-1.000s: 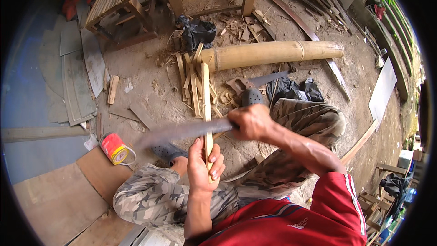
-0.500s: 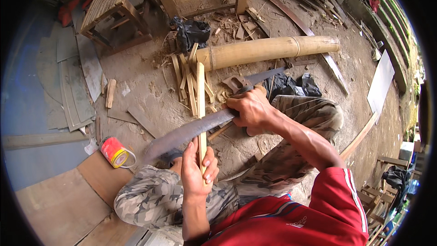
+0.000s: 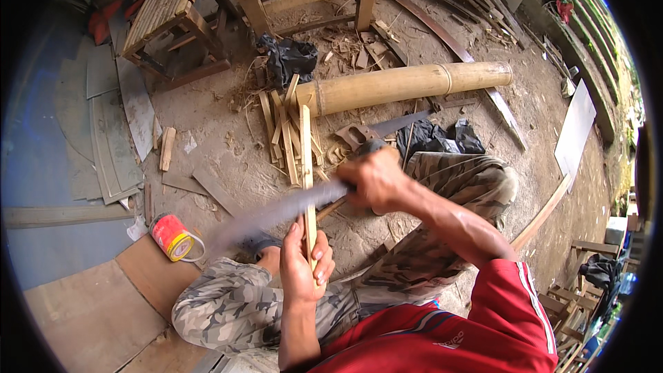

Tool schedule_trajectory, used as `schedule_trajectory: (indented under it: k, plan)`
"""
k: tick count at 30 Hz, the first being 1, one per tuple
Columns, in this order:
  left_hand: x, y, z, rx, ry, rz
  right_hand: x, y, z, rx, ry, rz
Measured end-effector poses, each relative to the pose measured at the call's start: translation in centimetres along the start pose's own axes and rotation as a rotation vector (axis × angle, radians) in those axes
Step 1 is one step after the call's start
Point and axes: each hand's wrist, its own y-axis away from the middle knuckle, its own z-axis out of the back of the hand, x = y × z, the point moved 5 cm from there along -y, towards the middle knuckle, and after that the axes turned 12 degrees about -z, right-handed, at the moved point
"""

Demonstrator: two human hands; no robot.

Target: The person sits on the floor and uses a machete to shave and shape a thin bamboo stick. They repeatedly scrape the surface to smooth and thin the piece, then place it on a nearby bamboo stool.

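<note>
My left hand (image 3: 306, 262) is closed around the lower part of a pale bamboo strip (image 3: 306, 148), which stands nearly upright in front of me. In my right hand (image 3: 378, 178) is a machete (image 3: 276, 213), gripped by its dark handle. Its long blade points left, blurred by motion, and crosses the strip just above my left fingers. Whether the edge bites into the strip cannot be made out. Beyond my right hand, a handsaw (image 3: 376, 130) with a brown wooden handle lies on the ground.
A thick bamboo pole (image 3: 407, 84) lies across the ground ahead, beside a pile of split strips (image 3: 282, 131). Black plastic bags (image 3: 442, 137) lie near my right knee. A red and yellow can (image 3: 173, 237) is at left. Two bamboo-slat seats (image 3: 162, 10) stand at the back.
My right hand has shifted slightly downward, and the machete blade has slid lower along the strip toward my left hand. The left hand keeps its hold, moving only a little.
</note>
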Motion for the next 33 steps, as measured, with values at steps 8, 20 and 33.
schedule_trajectory:
  k: [8, 20, 33]
  plan:
    - [-0.5, 0.4, -0.7, 0.047, -0.1, -0.021, -2.2, -1.4, 0.0, -0.024, 0.077, -0.088]
    - [0.0, 1.4, 0.2, 0.043, -0.228, -0.04, -4.3, -3.1, 0.7, -0.064, 0.134, -0.101]
    - [-0.4, 1.6, 0.0, 0.054, -0.411, -0.098, -5.1, -3.7, 1.0, -0.013, 0.116, -0.264]
